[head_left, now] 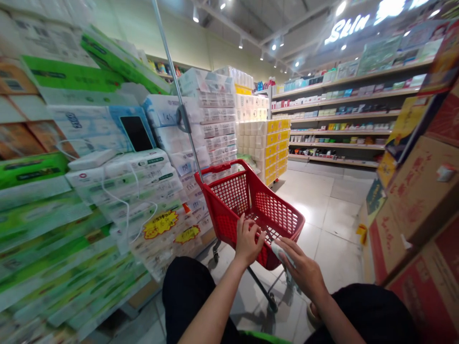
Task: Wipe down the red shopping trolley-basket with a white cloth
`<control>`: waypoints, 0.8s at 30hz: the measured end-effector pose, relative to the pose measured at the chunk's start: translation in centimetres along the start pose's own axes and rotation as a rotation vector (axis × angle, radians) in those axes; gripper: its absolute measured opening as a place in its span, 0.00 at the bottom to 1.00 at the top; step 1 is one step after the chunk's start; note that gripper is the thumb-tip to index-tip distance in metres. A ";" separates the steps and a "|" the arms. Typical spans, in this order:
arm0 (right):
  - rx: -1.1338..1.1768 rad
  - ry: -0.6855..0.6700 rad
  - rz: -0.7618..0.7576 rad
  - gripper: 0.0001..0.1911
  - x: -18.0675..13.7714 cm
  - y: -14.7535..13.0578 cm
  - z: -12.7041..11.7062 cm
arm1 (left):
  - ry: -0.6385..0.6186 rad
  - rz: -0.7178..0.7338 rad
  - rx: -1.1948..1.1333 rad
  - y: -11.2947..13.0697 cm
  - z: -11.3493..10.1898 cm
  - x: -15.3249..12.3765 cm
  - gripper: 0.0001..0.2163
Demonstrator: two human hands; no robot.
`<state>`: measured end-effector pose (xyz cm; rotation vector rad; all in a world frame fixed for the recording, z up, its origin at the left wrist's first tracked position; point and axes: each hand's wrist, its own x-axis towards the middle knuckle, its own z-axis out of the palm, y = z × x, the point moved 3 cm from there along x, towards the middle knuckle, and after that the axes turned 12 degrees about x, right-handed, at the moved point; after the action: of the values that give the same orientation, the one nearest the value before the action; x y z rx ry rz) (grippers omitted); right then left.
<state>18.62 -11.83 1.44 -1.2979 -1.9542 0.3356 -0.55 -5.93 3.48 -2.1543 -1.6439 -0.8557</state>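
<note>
A red plastic shopping cart with lattice walls stands in front of my knees, its near end facing me. My left hand is at the near rim, fingers bent over the edge. Beside it on the right, my right hand presses a white cloth against the outer near corner of the basket. The cloth is bunched and partly hidden under the fingers. A grey metal pole rises from the cart's far left corner.
Stacked tissue packs line the left side, with a phone and a white cable on them. Cardboard boxes pile up on the right. Shelves of small products stand at the back, beyond the tiled floor.
</note>
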 end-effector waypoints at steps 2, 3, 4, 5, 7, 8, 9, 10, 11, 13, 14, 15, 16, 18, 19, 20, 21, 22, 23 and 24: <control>-0.001 0.044 0.054 0.21 0.6 1.8 -0.8 | -0.015 0.021 -0.021 -0.3 -0.2 -0.1 0.08; -0.003 0.070 0.082 0.21 1.0 2.8 -1.2 | -0.025 0.034 -0.028 -0.6 -0.2 0.1 0.07; -0.009 0.092 0.108 0.21 1.4 3.7 -1.7 | -0.034 0.040 -0.031 -0.9 -0.2 0.2 0.07; -0.020 0.111 0.131 0.21 1.8 4.4 -2.1 | -0.041 0.039 -0.034 -1.2 -0.1 0.5 0.06; -0.050 0.132 0.162 0.22 2.6 5.3 -2.7 | -0.048 0.029 -0.039 -1.6 0.4 0.9 0.06; -0.065 0.132 0.169 0.22 2.9 5.3 -2.8 | -0.050 0.026 -0.042 -1.6 0.8 1.2 0.05; -0.076 0.126 0.169 0.22 3.1 5.0 -2.7 | -0.051 0.024 -0.043 -1.6 1.2 1.4 0.05; -0.078 0.116 0.163 0.21 3.2 4.5 -2.5 | -0.052 0.024 -0.043 -1.5 1.5 1.6 0.05; -0.071 0.105 0.150 0.21 3.2 3.7 -2.1 | -0.053 0.023 -0.041 -1.4 1.9 1.9 0.05; -0.033 0.063 0.098 0.21 3.1 1.8 -1.2 | -0.062 0.018 -0.032 -1.1 2.5 2.3 0.05; -0.010 0.039 0.068 0.20 3.0 0.9 -0.7 | -0.067 0.014 -0.027 -1.0 2.8 2.5 0.05; 0.009 0.021 0.043 0.20 2.9 0.0 -0.2 | -0.070 0.011 -0.023 -0.9 3.0 2.6 0.05; 0.020 0.006 0.026 0.20 2.8 -0.7 0.1 | -0.071 0.008 -0.020 -0.8 3.1 2.7 0.04; 0.013 -0.013 0.019 0.19 2.7 -1.6 0.5 | -0.062 0.008 -0.022 -0.7 3.3 2.8 0.04; 0.001 -0.015 0.020 0.18 2.7 -1.6 0.5 | -0.057 0.012 -0.027 -0.7 3.4 2.8 0.04; -0.011 -0.016 0.020 0.18 2.6 -1.6 0.5 | -0.052 0.019 -0.036 -0.6 3.4 2.7 0.04; -0.021 -0.018 0.014 0.17 2.5 -1.4 0.5 | -0.050 0.029 -0.049 -0.6 3.4 2.7 0.04; -0.027 -0.015 0.007 0.17 2.3 -1.1 0.5 | -0.048 0.041 -0.063 -0.5 3.4 2.6 0.04; -0.026 -0.007 -0.001 0.17 2.2 -0.8 0.5 | -0.047 0.051 -0.077 -0.5 3.5 2.6 0.04; -0.020 0.001 -0.008 0.17 2.0 -0.4 0.5 | -0.047 0.062 -0.091 -0.4 3.5 2.6 0.04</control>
<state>17.60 -10.21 2.21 -1.3026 -1.9662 0.3119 0.45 -1.87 2.31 -2.2910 -1.5798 -0.8841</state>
